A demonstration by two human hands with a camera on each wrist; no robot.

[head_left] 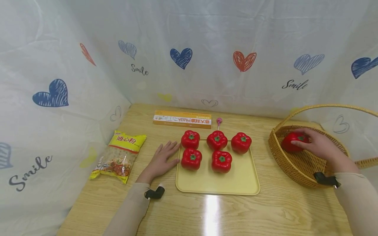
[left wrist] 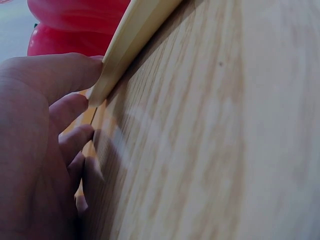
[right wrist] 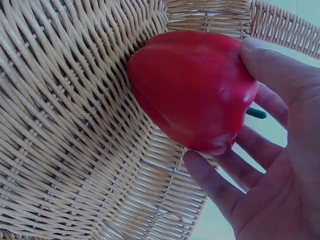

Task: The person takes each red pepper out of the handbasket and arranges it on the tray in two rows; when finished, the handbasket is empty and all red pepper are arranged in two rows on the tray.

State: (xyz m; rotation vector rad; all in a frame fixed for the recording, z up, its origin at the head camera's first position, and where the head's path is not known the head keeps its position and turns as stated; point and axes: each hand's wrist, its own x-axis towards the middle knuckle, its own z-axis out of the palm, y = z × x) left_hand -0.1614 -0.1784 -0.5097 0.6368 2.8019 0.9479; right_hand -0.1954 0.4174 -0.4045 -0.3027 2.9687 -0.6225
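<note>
My right hand (head_left: 323,146) grips a red bell pepper (head_left: 290,142) with a green stem inside the wicker basket (head_left: 279,157). In the right wrist view, the thumb is on one side of this pepper (right wrist: 195,90) and the fingers are round the stem end, its narrow end against the woven wall. My left hand (head_left: 160,160) rests on the table with relaxed, spread fingers, its thumb and fingertips at the left rim of the yellow tray (head_left: 218,186). Several more red bell peppers (head_left: 221,161) sit on the tray, stems up, the back ones near its far rim.
Left of my left hand lies a yellow bag of pasta (head_left: 119,155). A pasta box (head_left: 182,119) and a pink lollipop (head_left: 219,121) lie behind the tray. The basket's tall handle (head_left: 325,106) arches over it at the right. A printed curtain (head_left: 206,39) hangs behind the table.
</note>
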